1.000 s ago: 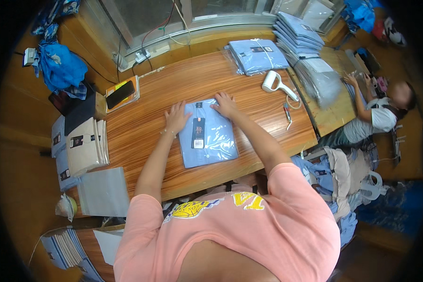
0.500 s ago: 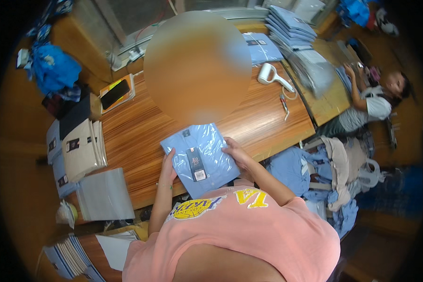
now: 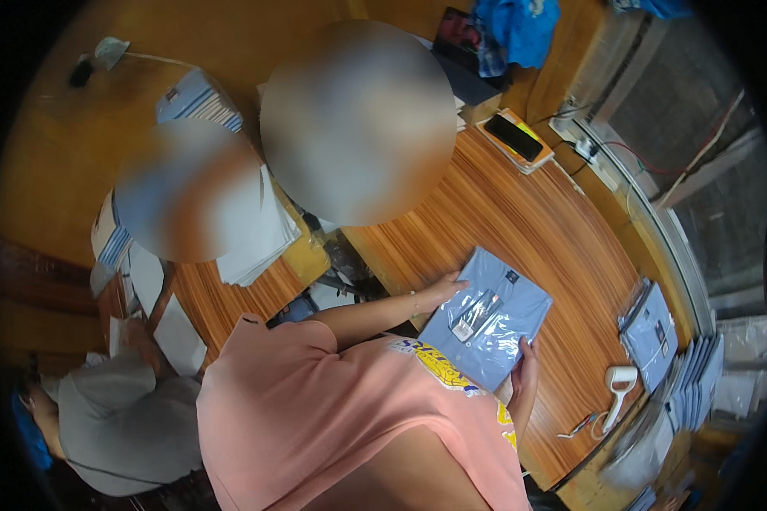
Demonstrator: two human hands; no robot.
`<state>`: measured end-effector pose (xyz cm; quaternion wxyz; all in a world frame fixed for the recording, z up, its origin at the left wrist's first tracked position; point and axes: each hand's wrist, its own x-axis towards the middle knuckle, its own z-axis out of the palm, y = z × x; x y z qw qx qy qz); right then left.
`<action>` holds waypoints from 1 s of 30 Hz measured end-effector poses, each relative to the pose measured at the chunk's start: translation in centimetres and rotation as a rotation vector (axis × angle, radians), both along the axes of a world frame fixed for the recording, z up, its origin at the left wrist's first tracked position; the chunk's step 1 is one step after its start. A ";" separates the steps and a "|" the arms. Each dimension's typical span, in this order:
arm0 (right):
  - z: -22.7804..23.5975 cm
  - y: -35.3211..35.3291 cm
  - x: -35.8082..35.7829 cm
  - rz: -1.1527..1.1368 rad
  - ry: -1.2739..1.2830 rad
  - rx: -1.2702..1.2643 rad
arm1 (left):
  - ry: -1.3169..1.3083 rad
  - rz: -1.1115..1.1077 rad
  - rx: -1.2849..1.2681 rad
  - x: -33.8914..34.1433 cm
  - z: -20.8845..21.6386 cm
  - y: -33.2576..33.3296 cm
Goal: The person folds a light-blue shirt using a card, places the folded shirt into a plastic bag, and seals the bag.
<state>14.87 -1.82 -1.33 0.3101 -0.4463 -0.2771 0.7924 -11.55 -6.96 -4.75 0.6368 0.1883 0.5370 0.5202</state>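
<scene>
Occupying the lower left of the frame, a co-worker in a grey top (image 3: 128,426); one forearm near loose white sheets (image 3: 181,335), hand too blurred to read. Upper left: a pile of folded items (image 3: 200,98) with blue-and-white striped edges. Left of centre: a stack of white paper (image 3: 268,234), partly behind a blurred disc; a second, larger blur at top centre hides what lies behind.

Lower middle: the wearer's pink top (image 3: 315,400). Just right of centre, the left hand (image 3: 441,291), thin bracelet at the wrist, its grip pinching the upper-left edge of a blue shirt pack (image 3: 510,308). Pack is folded, in clear shiny plastic, dark tag on its front; it lies tilted, right of centre, over the near side of the wood-grain desk (image 3: 562,247). Cannot tell whether it touches the wood. Right hand (image 3: 528,368): grip closed on the lower-right edge, fingertips on the plastic.

Above, a dark phone (image 3: 513,138) on an orange-covered notebook (image 3: 533,163); blue cloth (image 3: 520,34) at top. Lower right: small hand tool (image 3: 578,426), white lint roller (image 3: 619,387) just beside it. Far right: bagged blue shirts (image 3: 652,332) near the window side, a leaning blue stack (image 3: 697,383) next to them.
</scene>
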 end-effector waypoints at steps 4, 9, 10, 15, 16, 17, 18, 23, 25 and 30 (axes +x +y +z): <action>1.2 2.7 -2.0 0.144 -0.088 0.174 | 0.118 0.019 0.037 -2.3 1.7 -1.0; 4.3 5.9 -7.0 0.231 -0.049 0.248 | 0.079 0.076 -0.046 -6.4 5.2 -1.4; 4.0 6.7 -8.2 0.246 -0.052 0.187 | 0.023 0.071 -0.078 -7.6 4.6 -1.3; -0.6 8.5 -14.1 0.360 -0.240 0.106 | -0.197 0.225 0.195 -10.1 2.6 -2.3; 0.9 8.0 -15.4 0.331 -0.152 0.130 | -0.329 0.385 0.244 -10.4 4.6 -2.5; 2.8 7.2 -16.7 0.305 -0.067 0.148 | -0.366 0.377 0.269 -11.3 5.7 -2.9; 6.2 6.7 -18.9 0.338 -0.052 0.193 | -0.398 0.377 0.294 -12.8 6.5 -3.5; 17.6 5.6 -25.7 0.395 0.060 0.776 | -0.589 0.465 0.538 -27.3 15.5 -3.1; 15.3 6.2 -27.3 0.410 -0.274 0.802 | -0.589 0.479 0.789 -35.9 17.8 -1.8; -1.4 4.2 -26.7 0.534 -1.332 1.281 | -0.113 0.953 0.778 -50.8 19.1 7.0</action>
